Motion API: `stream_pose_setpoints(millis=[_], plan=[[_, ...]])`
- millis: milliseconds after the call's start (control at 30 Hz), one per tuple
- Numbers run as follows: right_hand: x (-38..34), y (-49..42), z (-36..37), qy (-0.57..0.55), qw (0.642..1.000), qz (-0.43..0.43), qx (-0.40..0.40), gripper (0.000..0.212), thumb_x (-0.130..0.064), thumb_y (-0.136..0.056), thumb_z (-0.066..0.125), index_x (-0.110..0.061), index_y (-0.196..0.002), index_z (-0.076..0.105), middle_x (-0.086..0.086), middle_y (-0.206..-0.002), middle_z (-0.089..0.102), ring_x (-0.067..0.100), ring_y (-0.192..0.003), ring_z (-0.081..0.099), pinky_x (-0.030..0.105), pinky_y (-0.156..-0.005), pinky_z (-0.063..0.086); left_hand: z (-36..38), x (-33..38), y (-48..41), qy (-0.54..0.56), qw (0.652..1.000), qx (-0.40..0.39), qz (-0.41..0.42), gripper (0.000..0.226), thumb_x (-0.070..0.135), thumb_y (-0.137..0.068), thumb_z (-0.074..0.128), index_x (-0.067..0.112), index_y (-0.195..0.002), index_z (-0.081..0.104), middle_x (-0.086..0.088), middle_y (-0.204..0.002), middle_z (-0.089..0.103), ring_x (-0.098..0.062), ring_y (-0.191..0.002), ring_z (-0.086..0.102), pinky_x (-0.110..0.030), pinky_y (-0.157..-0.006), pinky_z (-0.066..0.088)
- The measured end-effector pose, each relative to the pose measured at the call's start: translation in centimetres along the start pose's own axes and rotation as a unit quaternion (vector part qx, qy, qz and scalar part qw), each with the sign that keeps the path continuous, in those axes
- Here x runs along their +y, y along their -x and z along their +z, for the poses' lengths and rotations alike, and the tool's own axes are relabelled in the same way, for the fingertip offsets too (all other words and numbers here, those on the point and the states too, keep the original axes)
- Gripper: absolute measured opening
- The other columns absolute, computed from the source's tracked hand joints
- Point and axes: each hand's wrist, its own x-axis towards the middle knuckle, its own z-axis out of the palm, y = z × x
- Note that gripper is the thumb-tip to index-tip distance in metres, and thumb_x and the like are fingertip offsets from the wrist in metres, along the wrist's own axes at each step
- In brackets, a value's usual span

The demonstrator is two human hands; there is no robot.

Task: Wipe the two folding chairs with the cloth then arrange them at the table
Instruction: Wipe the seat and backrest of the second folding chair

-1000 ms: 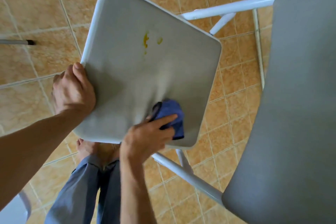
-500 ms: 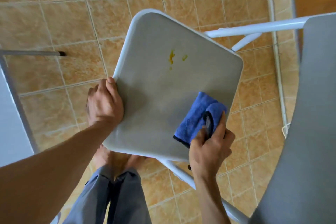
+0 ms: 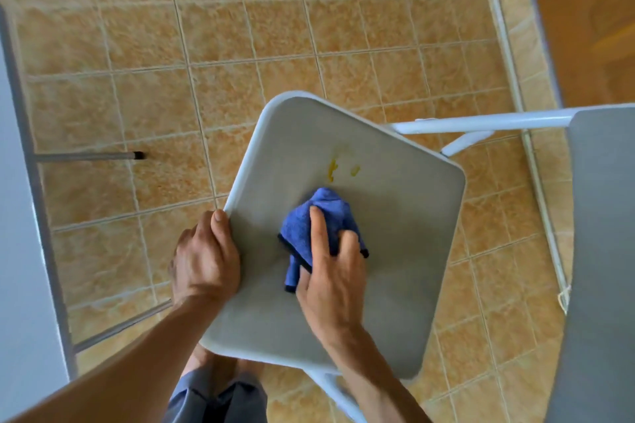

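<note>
A folding chair with a grey seat (image 3: 395,251) and white tube frame (image 3: 481,122) stands below me; its grey backrest (image 3: 598,251) fills the right edge. Small yellow stains (image 3: 335,168) mark the seat near its middle. My left hand (image 3: 206,261) grips the seat's left edge, thumb on top. My right hand (image 3: 330,271) presses a bunched blue cloth (image 3: 309,233) onto the seat, just below the stains, with fingers spread over it.
A white table (image 3: 13,251) with grey metal legs (image 3: 37,182) runs along the left edge. The floor (image 3: 240,45) is tan tile. A wooden door (image 3: 591,27) stands at the upper right. My legs and bare feet (image 3: 220,374) are under the seat's near edge.
My right hand has slid the cloth from the seat's right near corner up and left to just below the yellow stains. My left hand stays on the left edge.
</note>
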Motion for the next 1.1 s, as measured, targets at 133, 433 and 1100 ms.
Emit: stream_pose_setpoints(millis=[133, 433, 1100], plan=[[9.8, -3.2, -2.4, 0.037, 0.978, 0.192, 0.077, 0.077, -0.023, -0.081, 0.075, -0.025, -0.150, 0.041, 0.022, -0.104, 0.048, 0.043, -0.081, 0.057, 0.047, -0.066, 0.053, 0.0, 0.2, 0.0, 0.006, 1.000, -0.009, -0.005, 0.038, 0.040, -0.104, 0.021, 0.019, -0.092, 0.050, -0.023, -0.086, 0.061, -0.043, -0.084, 0.057, -0.039, -0.069, 0.037], [-6.2, -11.0, 0.8, -0.113, 0.967, 0.195, 0.121, 0.069, -0.030, -0.091, 0.058, -0.016, -0.154, 0.033, 0.019, -0.121, 0.050, 0.042, -0.100, 0.056, 0.044, -0.080, 0.050, -0.1, 0.0, -0.1, -0.012, 1.000, 0.012, 0.018, 0.042, 0.045, -0.097, 0.016, 0.020, -0.089, 0.049, -0.023, -0.083, 0.063, -0.045, -0.079, 0.059, -0.038, -0.064, 0.037], [2.1, -13.1, -1.9, 0.058, 0.993, 0.108, -0.002, 0.087, -0.015, -0.079, 0.065, -0.035, -0.155, 0.029, 0.016, -0.122, 0.042, 0.039, -0.104, 0.048, 0.046, -0.089, 0.049, -0.4, -0.2, -0.2, -0.054, 0.998, 0.001, 0.014, 0.048, 0.052, -0.096, 0.012, 0.020, -0.090, 0.047, -0.025, -0.080, 0.064, -0.049, -0.075, 0.060, -0.041, -0.062, 0.040]])
